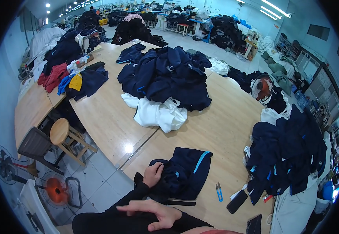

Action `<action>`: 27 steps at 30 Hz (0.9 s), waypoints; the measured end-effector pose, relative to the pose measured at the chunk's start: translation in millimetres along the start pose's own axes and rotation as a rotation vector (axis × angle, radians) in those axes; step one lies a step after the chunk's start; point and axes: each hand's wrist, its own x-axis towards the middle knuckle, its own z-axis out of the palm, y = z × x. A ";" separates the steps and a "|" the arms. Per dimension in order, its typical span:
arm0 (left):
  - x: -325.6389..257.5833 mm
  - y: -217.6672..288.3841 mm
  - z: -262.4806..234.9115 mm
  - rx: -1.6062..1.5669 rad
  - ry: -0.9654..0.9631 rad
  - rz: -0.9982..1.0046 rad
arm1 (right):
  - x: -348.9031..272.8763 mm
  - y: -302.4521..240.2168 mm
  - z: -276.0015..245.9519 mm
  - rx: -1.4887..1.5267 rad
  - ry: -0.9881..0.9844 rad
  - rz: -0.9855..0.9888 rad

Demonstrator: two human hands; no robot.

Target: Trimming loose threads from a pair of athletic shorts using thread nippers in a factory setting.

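Observation:
A navy garment (189,171) with a light-blue stripe lies bunched on the near part of the table. My left hand (153,174) pinches the left edge of the cloth, fingers curled on it. Closer to me, my right hand (157,214) hovers over my black-clothed lap, index finger stretched to the left and thumb apart, holding nothing. A dark strip (181,203) pokes out below the garment. To its right lie blue-handled thread snips (219,192) and a black phone (237,201).
Farther along the table (224,117) rise a large navy garment heap (165,74) and a white cloth bundle (159,113). More navy garments (282,152) hang over the right edge. A wooden stool (60,132), dark chair (36,144) and orange fan (57,190) stand left.

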 end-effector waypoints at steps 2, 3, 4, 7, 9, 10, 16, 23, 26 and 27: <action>-1.5 -1.7 -1.4 0.002 -0.001 -0.008 | -2.1 0.4 -4.6 0.005 -0.001 -0.020; -2.4 -2.7 -2.0 0.002 0.000 -0.016 | -6.2 0.5 -7.6 0.008 -0.021 0.005; -1.8 -3.1 -1.6 0.005 0.001 -0.019 | -9.0 0.9 -10.6 0.012 -0.043 0.030; 0.0 -3.6 0.4 0.002 0.010 -0.016 | -13.6 2.2 -14.1 0.023 -0.118 0.110; 0.8 -2.3 0.9 0.011 0.014 0.003 | -15.9 1.6 -13.8 0.025 -0.176 0.166; 1.3 -3.8 1.0 0.013 0.018 0.000 | -15.7 2.0 -15.3 0.028 -0.202 0.194; 2.1 -3.3 0.2 0.018 -0.001 -0.016 | -1.9 1.3 2.6 0.130 0.046 0.003; -0.3 -5.4 -0.3 0.016 -0.002 -0.015 | -2.9 5.8 -2.1 0.071 0.108 -0.038; -0.4 -3.1 -0.3 0.010 -0.005 -0.014 | -2.8 11.3 2.0 0.138 0.064 -0.044; -0.2 -2.1 -0.8 0.007 -0.001 -0.012 | -3.2 13.3 -1.9 0.139 0.063 -0.045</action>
